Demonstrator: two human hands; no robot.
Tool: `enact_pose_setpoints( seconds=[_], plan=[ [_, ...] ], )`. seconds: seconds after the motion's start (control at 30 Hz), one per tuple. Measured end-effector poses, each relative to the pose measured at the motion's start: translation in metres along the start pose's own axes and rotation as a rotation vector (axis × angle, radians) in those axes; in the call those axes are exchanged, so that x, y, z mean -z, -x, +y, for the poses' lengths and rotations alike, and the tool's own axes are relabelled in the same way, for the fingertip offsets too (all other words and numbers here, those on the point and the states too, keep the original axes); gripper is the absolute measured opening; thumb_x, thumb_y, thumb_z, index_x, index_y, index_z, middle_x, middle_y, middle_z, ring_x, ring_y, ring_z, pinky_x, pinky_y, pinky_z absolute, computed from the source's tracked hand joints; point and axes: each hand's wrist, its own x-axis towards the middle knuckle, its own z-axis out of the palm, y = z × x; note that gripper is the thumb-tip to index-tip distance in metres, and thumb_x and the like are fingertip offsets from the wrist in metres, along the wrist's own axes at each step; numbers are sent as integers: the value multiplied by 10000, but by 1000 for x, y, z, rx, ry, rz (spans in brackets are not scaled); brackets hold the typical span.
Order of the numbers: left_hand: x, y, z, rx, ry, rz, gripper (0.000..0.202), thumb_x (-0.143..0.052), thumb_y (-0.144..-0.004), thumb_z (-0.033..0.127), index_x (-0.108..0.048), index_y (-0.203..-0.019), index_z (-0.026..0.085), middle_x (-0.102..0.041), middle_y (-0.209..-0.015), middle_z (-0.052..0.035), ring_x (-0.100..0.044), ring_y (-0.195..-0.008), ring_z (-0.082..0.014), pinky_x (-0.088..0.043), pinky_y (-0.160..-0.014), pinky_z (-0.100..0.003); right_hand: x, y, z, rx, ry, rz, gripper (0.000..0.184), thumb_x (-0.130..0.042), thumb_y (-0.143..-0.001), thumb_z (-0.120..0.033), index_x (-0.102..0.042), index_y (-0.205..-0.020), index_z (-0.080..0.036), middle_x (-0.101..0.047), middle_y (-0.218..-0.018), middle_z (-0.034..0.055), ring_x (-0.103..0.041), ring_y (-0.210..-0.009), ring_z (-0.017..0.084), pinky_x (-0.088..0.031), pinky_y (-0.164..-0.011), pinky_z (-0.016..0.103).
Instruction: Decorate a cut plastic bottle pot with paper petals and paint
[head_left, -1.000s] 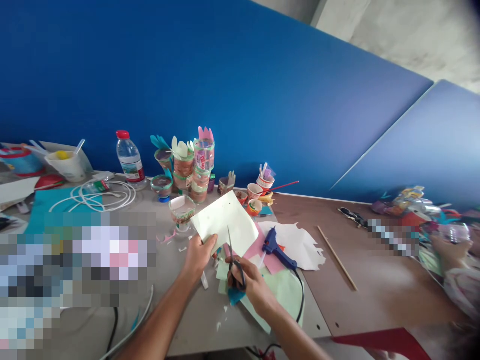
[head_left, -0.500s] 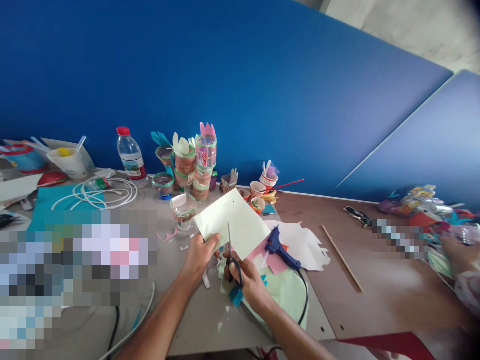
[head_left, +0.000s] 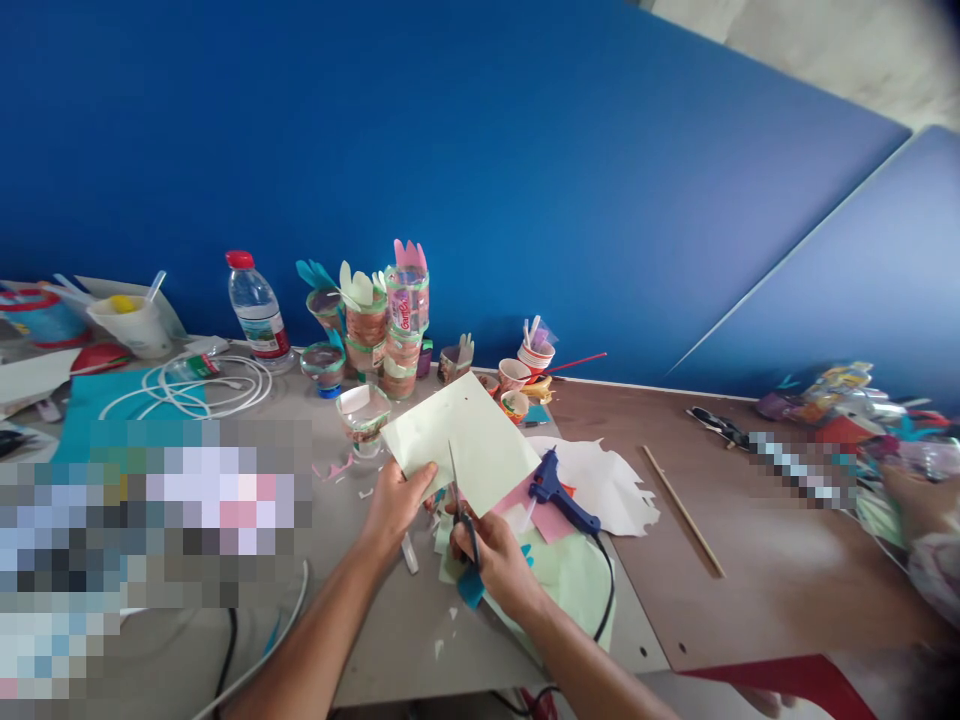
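Observation:
A sheet of pale green paper (head_left: 480,430) is pinched at its lower left edge by my left hand (head_left: 397,505), thumb on top. My right hand (head_left: 495,560) grips a pair of dark-handled scissors (head_left: 465,525). Their blades point away from me and lie at the paper's near edge, slightly left of its middle. Just right of the paper rests a blue glue gun (head_left: 559,490) on pink paper (head_left: 551,518) and torn white paper (head_left: 600,480). Under my right hand lie green paper (head_left: 577,585) and a teal scrap (head_left: 471,588).
Decorated cups (head_left: 405,330) stand stacked against the blue partition, beside a red-capped bottle (head_left: 257,310). Paper cups (head_left: 514,375) are at the back. A coiled white cable (head_left: 247,385) lies left, a wooden stick (head_left: 682,510) right. Another person's hand (head_left: 919,505) shows at the far right.
The paper and both hands keep nearly the same pose. The scissor blades look slightly shifted along the paper's near edge. The whole view has drifted a little.

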Motion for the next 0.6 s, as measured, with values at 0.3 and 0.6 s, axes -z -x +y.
enact_pose_setpoints(
  seconds=[0.3, 0.6],
  plan=[
    [-3, -1, 4, -16, 117, 29, 332, -719, -656, 345, -521, -860, 176, -583, -626, 42, -472, -424, -84, -388, -395, -217, -1, 0, -3, -5, 70, 19, 465, -670, -715, -557, -611, -920, -143, -401, -558, -54, -349, -517, 84, -299, -481, 223],
    [1, -4, -1, -23, 92, 34, 332, -734, -652, 371, -549, -850, 178, -595, -613, 34, -498, -434, -97, -404, -413, -220, -1, -1, 1, -37, 44, 28, 423, -715, -685, -493, -606, -908, -150, -378, -529, -72, -340, -487, 75, -277, -456, 217]
  ],
)
